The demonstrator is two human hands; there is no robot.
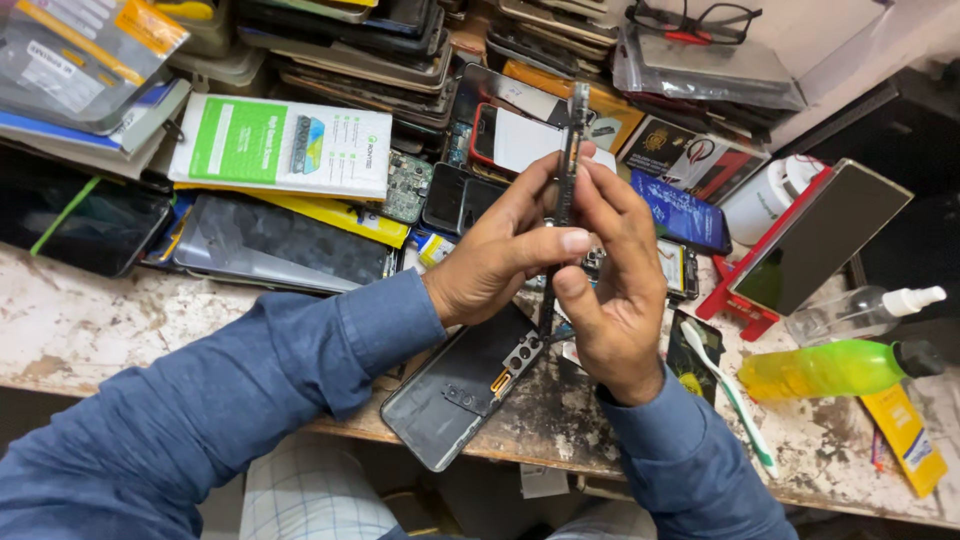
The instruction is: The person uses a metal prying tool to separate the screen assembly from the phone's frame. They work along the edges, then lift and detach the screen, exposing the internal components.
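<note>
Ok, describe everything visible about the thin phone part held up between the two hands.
The phone part is a long, narrow, dark piece seen edge-on, standing nearly upright above the worn bench. The left hand and right hand pinch it from either side. Its lower end reaches the open dark phone back shell.

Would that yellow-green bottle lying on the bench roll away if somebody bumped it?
Probably. The yellow-green bottle lies on its side and looks round, so a nudge could roll it. The clear spray bottle lies right behind it and might stop it that way. It looks like plastic, so likely light and not brittle.
</note>
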